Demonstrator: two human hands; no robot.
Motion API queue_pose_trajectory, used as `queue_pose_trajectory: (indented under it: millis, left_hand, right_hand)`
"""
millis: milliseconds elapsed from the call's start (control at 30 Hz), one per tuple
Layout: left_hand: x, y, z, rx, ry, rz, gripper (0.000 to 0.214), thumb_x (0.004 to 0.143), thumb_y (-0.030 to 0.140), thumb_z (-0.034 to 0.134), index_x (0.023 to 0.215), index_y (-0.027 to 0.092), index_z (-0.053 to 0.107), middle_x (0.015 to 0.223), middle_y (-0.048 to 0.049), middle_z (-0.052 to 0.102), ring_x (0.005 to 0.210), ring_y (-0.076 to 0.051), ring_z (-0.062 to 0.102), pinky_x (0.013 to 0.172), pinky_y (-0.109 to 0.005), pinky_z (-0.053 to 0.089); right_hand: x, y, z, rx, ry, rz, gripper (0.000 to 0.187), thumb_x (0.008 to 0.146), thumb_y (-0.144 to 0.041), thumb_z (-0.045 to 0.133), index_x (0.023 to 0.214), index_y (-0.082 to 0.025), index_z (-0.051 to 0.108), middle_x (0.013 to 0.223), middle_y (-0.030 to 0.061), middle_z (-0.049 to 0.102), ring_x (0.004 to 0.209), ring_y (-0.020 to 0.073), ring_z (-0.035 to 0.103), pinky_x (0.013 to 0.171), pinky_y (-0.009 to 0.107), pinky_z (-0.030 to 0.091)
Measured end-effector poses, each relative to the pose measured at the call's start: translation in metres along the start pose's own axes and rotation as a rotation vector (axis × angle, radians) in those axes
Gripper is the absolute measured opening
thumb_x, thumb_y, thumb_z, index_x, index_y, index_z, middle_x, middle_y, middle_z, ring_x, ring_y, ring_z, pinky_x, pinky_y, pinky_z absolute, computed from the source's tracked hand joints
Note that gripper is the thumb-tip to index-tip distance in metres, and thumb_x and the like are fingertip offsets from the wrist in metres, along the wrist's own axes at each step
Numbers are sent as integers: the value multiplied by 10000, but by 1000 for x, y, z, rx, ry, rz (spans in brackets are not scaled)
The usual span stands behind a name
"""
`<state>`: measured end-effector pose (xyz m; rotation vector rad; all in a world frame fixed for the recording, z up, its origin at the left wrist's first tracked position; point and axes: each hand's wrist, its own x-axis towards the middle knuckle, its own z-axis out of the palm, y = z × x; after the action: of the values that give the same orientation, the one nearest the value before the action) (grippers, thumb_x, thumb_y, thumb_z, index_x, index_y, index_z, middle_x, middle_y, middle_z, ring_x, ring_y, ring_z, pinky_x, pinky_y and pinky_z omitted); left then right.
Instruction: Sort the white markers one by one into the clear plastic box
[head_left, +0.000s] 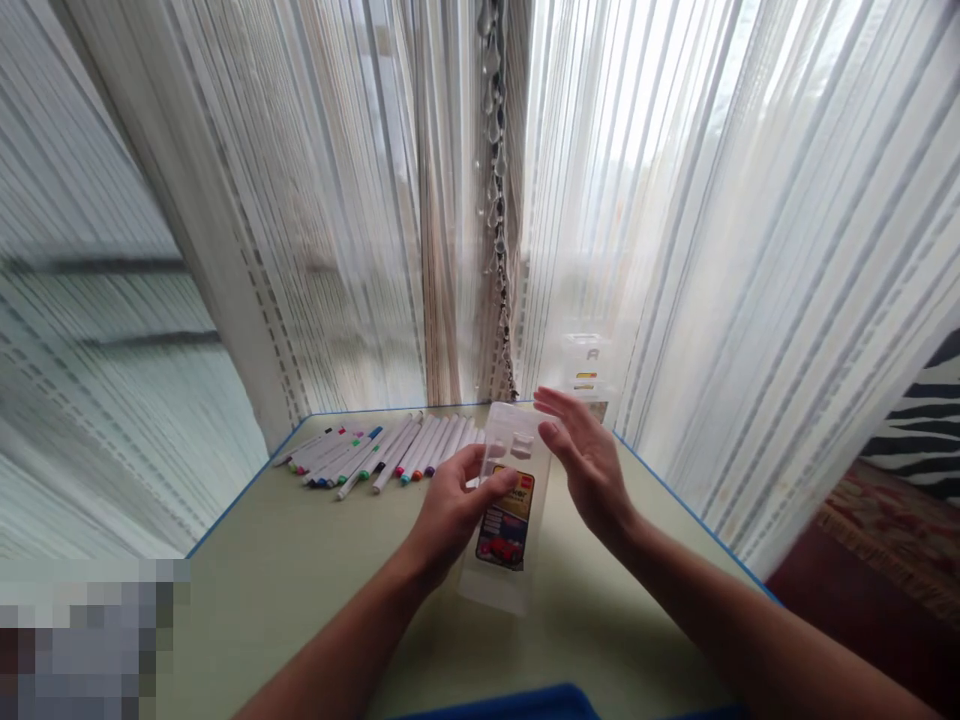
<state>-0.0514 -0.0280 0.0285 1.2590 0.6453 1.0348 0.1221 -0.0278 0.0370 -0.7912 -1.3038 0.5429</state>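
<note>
My left hand (459, 505) grips a clear plastic marker case (495, 590) by its left side, thumb pressed across the front. The case is tilted and carries a label with a red car on it. Close to the case's upper right edge, my right hand (589, 455) is raised with its fingers stretched out; it holds nothing, and I cannot tell whether it touches the case. To the left of the case, several white markers (390, 450) with coloured ends lie side by side on the table.
A second clear plastic case (587, 357) stands at the back of the pale green table (300, 590), behind my right hand. String curtains (360, 220) and a beaded strand (496, 180) hang along the far edge. Something blue (510, 703) lies at the near edge.
</note>
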Motion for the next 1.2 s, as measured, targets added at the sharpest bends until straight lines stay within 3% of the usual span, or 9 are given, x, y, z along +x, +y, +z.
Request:
queue_pose_trajectory:
  millis: [133,300,467,733,967,1067,1200]
  left_hand:
    - [0,1,-2,25,-49,-7,555,742,412,804,1186,118,647,1097,-142,731,923,-268,716,776,-323,542]
    - [0,1,-8,91,-76,10,539,751,428,797,1174,122,661,1099,-139,731,932,-269,711,757,-306,539]
    - [-1,4,-7,101,-87,-12,577,710,431,824,1168,116,669,1112,-148,726,867,-258,719,760,-329,553]
    - [-5,9,-11,127,-163,-23,563,725,426,815,1182,127,679,1133,-151,717,905,-273,717,798,-346,554]
    - [-10,22,-13,121,-237,-50,563,752,418,784,1249,168,696,1139,-127,727,954,-279,705,816,-334,539]
    - [-12,30,-17,94,-209,-63,630,724,439,794,1284,172,686,1145,-136,729,1013,-317,693,853,-367,532]
    - [-11,36,-26,82,-142,20,716,692,455,829,1321,156,663,1170,-162,721,1120,-351,651,937,-395,498]
  right_hand:
    - [4,5,0,121,-71,218,431,857,-506,688,1172,-212,680,1224,105,692,1084,268,652,904,404,500]
    - [4,5,3,205,-118,317,382,834,-504,705,1029,-176,722,852,43,705,739,184,625,663,296,464]
    - [8,4,2,271,-74,300,386,854,-533,659,938,-163,731,783,41,681,712,186,623,625,288,454]
    - [12,6,2,384,20,489,491,810,-641,632,845,-157,703,756,78,734,651,220,664,579,310,468]
    - [21,9,-8,295,82,466,577,777,-749,604,745,-178,673,666,75,714,571,209,638,558,329,464]
    - [24,9,-11,269,96,476,522,751,-692,677,750,-170,672,612,47,678,508,168,576,507,306,444]
    - [25,10,-10,258,-24,515,340,728,-476,772,834,-162,697,671,18,675,492,124,539,423,251,408]
